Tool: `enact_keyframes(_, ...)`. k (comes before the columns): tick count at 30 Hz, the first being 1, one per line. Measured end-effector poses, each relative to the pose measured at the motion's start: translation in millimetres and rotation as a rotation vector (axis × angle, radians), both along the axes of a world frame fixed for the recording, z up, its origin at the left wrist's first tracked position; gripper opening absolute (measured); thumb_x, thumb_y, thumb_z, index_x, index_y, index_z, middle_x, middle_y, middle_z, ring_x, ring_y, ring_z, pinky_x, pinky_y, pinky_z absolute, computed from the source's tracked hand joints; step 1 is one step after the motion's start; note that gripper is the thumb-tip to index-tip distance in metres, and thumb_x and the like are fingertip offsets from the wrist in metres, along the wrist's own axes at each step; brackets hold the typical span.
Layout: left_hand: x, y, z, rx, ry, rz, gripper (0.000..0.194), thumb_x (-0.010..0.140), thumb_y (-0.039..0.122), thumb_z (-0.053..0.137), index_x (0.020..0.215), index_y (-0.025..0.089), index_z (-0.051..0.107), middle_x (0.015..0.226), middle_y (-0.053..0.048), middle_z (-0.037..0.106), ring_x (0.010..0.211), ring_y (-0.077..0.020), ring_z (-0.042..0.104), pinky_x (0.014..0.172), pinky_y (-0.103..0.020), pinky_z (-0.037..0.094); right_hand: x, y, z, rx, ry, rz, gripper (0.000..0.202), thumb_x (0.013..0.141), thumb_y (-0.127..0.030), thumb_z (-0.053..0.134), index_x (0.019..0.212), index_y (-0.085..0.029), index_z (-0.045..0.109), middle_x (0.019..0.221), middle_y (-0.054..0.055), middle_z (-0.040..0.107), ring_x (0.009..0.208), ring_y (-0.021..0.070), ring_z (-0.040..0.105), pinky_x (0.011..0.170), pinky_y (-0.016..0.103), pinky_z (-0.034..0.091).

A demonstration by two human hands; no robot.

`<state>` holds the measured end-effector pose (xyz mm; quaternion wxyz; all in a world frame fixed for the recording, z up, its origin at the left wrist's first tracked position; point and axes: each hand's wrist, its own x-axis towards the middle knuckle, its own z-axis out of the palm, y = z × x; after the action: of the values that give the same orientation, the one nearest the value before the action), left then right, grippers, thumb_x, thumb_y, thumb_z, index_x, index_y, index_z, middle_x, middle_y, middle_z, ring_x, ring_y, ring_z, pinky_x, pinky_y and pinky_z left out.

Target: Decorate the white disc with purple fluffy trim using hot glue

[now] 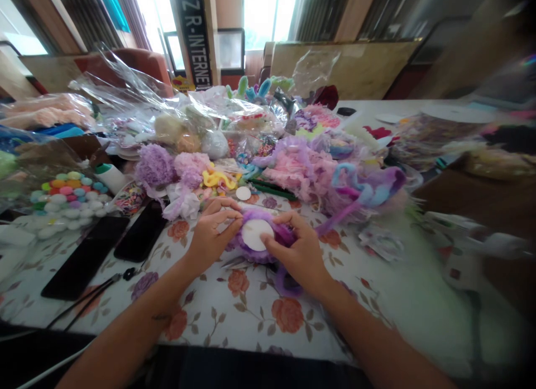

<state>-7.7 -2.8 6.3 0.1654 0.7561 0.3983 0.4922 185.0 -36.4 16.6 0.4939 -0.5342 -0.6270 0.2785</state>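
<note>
A white disc (pixel 253 234) ringed with fluffy purple trim lies face up between my two hands, just above the table. My right hand (pixel 298 249) grips its right side, the thumb pressed on the white face and the fingers behind in the purple fluff. My left hand (pixel 215 233) pinches the upper left of the purple trim (pixel 258 257). A loose purple strand (pixel 288 283) loops down below my right hand. Pointed metal tips, perhaps scissors (pixel 235 263), poke out under the disc. A smaller white disc (pixel 243 193) rests just beyond my hands.
Two black phones (pixel 86 258) lie at the left beside a bag of coloured pompoms (pixel 69 195). Across the back are heaped purple yarn balls (pixel 154 164), pink fluffy strips (pixel 299 171) and clear plastic bags. A clear tape roll (pixel 382 243) sits at right on the floral tablecloth (pixel 268 316).
</note>
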Motion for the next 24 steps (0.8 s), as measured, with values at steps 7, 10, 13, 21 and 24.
enact_keyframes(7, -3.1, 2.2, 0.9, 0.007, 0.004, -0.065, 0.007, 0.087, 0.022, 0.065, 0.081, 0.021, 0.067, 0.095, -0.005, 0.064, 0.1, -0.0203, 0.06, 0.094, -0.039, 0.047, -1.2, -0.7, 2.6, -0.02, 0.006, 0.014, 0.017, 0.069, -0.027, 0.067, 0.079, -0.023, 0.054, 0.064, -0.005, 0.048, 0.054, 0.011, 0.041, 0.05, 0.021, 0.036)
enact_keyframes(10, -4.6, 3.4, 1.6, 0.032, 0.025, -0.082, 0.007, 0.087, 0.023, 0.065, 0.081, 0.021, 0.068, 0.094, -0.005, 0.063, 0.102, -0.0207, 0.059, 0.097, -0.04, 0.046, -0.6, -1.1, 1.7, -0.016, 0.005, 0.02, 0.017, 0.069, -0.027, 0.067, 0.079, -0.023, 0.054, 0.064, -0.006, 0.047, 0.054, 0.011, 0.041, 0.05, 0.021, 0.036)
enact_keyframes(13, -5.0, 4.1, 1.4, 0.056, 0.056, -0.081, 0.007, 0.088, 0.025, 0.063, 0.084, 0.021, 0.068, 0.095, -0.005, 0.064, 0.103, -0.021, 0.059, 0.098, -0.041, 0.045, 0.6, -1.0, 0.2, -0.011, 0.004, 0.027, 0.017, 0.069, -0.027, 0.067, 0.079, -0.023, 0.054, 0.067, -0.005, 0.049, 0.056, 0.0111, 0.042, 0.052, 0.022, 0.037)
enact_keyframes(21, 0.4, 1.9, -5.4, -0.031, 0.005, -0.037, 0.013, 0.092, 0.029, 0.056, 0.093, 0.022, 0.066, 0.102, -0.007, 0.066, 0.103, -0.0215, 0.059, 0.096, -0.039, 0.045, 0.8, 1.8, 1.5, -0.036, -0.03, 0.024, 0.017, 0.07, -0.028, 0.066, 0.08, -0.023, 0.052, 0.066, -0.005, 0.049, 0.056, 0.0118, 0.043, 0.053, 0.022, 0.038)
enact_keyframes(24, 1.4, -0.2, -5.0, -0.123, -0.144, 0.051, 0.019, 0.095, 0.032, 0.051, 0.098, 0.022, 0.066, 0.102, -0.007, 0.067, 0.103, -0.0207, 0.06, 0.097, -0.038, 0.045, 0.7, 3.5, 2.7, -0.066, -0.028, 0.025, 0.02, 0.069, -0.027, 0.066, 0.079, -0.023, 0.051, 0.064, -0.006, 0.047, 0.054, 0.011, 0.04, 0.051, 0.022, 0.035)
